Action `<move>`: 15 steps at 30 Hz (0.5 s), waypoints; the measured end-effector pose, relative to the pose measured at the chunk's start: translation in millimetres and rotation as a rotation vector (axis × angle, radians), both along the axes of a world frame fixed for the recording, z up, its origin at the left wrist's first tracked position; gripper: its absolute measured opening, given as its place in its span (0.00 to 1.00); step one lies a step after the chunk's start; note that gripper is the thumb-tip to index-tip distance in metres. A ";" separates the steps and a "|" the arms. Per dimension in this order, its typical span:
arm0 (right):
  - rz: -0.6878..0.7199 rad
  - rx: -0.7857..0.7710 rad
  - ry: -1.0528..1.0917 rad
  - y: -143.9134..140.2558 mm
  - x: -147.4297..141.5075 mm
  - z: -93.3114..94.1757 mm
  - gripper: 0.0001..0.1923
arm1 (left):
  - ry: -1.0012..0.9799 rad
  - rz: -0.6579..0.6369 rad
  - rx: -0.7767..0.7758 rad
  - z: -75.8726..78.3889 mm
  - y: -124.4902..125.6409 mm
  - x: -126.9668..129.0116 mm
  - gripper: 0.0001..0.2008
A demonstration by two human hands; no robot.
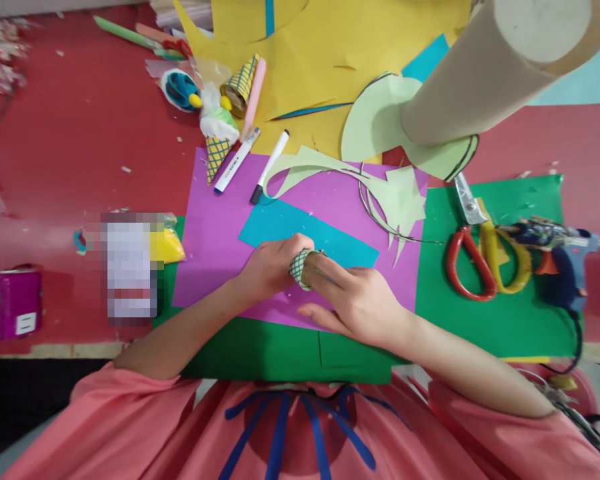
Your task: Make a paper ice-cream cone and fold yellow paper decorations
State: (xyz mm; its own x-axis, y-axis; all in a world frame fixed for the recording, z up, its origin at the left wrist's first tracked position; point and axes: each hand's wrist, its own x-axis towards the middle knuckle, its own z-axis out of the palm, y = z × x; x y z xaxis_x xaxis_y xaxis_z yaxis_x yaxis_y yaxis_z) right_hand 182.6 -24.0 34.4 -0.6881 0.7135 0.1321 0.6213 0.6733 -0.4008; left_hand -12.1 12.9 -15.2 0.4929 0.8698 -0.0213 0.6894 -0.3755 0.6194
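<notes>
- Our left hand (pixel 273 265) has its fingers curled tight around one end of a small rolled paper cone (pixel 303 267), gripping it from the left.
- Our right hand (pixel 357 300) pinches the cone's other side with thumb and forefinger together; the remaining fingers lie loosely spread, pointing left.
- Both forearms come in from the lower corners and meet over the purple sheet (pixel 215 233), wrists low.
- The cone is pale with a dark green grid pattern, mostly hidden between the hands; it sits above the purple sheet, at the lower edge of the blue sheet (pixel 280 227).
- Right of the purple sheet, scissors (pixel 473 257) and a glue gun (pixel 560 257) lie on green paper (pixel 505 320).
- Two markers (pixel 253 163) lie at the purple sheet's top edge.
</notes>
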 end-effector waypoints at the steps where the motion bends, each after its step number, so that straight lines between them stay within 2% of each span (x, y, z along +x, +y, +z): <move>1: -0.002 0.003 0.001 0.2 0.3 -0.8 0.34 | -0.015 0.024 0.027 0.8 0.0 -0.8 0.08; 3: -0.004 -0.014 -0.020 0.4 -0.1 -1.4 0.35 | -0.040 0.033 0.058 1.3 -0.1 -2.6 0.09; 8: -0.008 -0.080 -0.059 0.7 -6.4 -3.4 0.35 | -0.058 -0.092 0.055 0.2 -2.1 -2.7 0.06; 12: -0.004 -0.057 -0.056 6.1 -9.5 -6.5 0.35 | -0.066 -0.039 0.057 3.1 -3.0 0.0 0.07; 15: 0.028 -0.085 0.075 10.6 -3.3 1.2 0.30 | -0.050 0.035 -0.032 4.9 -1.3 -1.4 0.11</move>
